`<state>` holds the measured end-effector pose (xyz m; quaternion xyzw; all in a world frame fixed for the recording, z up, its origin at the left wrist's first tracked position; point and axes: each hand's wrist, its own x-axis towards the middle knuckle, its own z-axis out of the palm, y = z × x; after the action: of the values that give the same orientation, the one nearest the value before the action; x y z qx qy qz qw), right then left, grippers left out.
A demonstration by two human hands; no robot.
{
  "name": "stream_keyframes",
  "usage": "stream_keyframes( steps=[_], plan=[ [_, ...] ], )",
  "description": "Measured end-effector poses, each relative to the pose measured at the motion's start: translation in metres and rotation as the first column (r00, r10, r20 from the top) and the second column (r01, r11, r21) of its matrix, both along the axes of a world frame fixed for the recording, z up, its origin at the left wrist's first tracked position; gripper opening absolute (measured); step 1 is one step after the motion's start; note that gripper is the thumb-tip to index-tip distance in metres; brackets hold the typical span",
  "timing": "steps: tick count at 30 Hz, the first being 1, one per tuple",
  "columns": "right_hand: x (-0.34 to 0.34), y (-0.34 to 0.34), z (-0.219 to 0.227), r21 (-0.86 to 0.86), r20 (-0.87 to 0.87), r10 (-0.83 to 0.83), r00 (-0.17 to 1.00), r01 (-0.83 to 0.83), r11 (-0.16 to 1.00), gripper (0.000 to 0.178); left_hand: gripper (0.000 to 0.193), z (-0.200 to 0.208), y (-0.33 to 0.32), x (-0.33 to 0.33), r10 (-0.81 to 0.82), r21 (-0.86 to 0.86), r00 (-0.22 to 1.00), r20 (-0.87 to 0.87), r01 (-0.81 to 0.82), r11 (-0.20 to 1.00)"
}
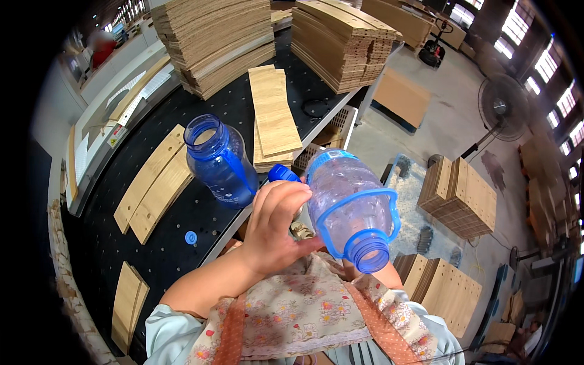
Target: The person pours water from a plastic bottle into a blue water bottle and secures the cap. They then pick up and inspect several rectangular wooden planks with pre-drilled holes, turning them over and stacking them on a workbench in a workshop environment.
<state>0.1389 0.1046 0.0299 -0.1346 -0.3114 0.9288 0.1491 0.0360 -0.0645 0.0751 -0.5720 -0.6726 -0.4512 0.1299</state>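
A large clear plastic water bottle (347,182) with a blue carry handle is tilted, its open blue-rimmed mouth facing me. My left hand (277,222) has curled fingers and a thumb against the bottle's left side. Just beyond those fingers shows a dark blue cap (283,174); whether the hand touches it I cannot tell. Behind the bottle my right hand is hidden, and only its forearm (386,277) shows. On the black table, left of my left hand, stands a blue drinking bottle (222,167) with its top off and a strap. A small round blue lid (191,237) lies near it.
Curved wood pieces (155,182) and flat boards (274,112) lie on the black perforated table (91,243). Tall board stacks (219,45) stand at its far side. To the right are stacked drilled panels (459,198), a standing fan (502,106) and a pallet jack (432,53).
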Motion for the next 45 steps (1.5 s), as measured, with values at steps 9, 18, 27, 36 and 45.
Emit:
stream_keyframes(
  steps=[9, 18, 27, 36, 45],
  plan=[
    [0.009, 0.000, 0.008, 0.073, -0.042, -0.034, 0.999, 0.037, 0.997, 0.045, 0.066, 0.000, 0.002, -0.002, -0.013, 0.023, 1.000, -0.011, 0.013, 1.000],
    [-0.021, -0.008, 0.009, 0.080, -0.103, -0.033, 0.994, 0.042, 0.996, 0.035, 0.066, 0.000, -0.003, -0.009, -0.004, 0.030, 1.000, -0.017, 0.005, 1.000],
    [-0.053, 0.010, -0.037, -0.046, -0.324, 0.011, 0.946, -0.028, 0.999, 0.033, 0.074, 0.002, 0.005, -0.006, 0.014, 0.094, 0.996, 0.092, -0.023, 0.995],
    [-0.057, 0.028, -0.066, -0.279, -0.481, 0.003, 0.877, -0.156, 0.947, 0.082, 0.047, 0.002, -0.028, -0.018, -0.144, -0.217, 0.885, 0.443, 0.262, 0.940],
    [-0.061, 0.032, -0.073, -0.218, -0.360, 0.027, 0.933, -0.112, 0.969, 0.092, 0.027, -0.027, -0.153, -0.038, 0.573, -0.538, 0.812, 0.116, -0.434, 0.723]
  ],
)
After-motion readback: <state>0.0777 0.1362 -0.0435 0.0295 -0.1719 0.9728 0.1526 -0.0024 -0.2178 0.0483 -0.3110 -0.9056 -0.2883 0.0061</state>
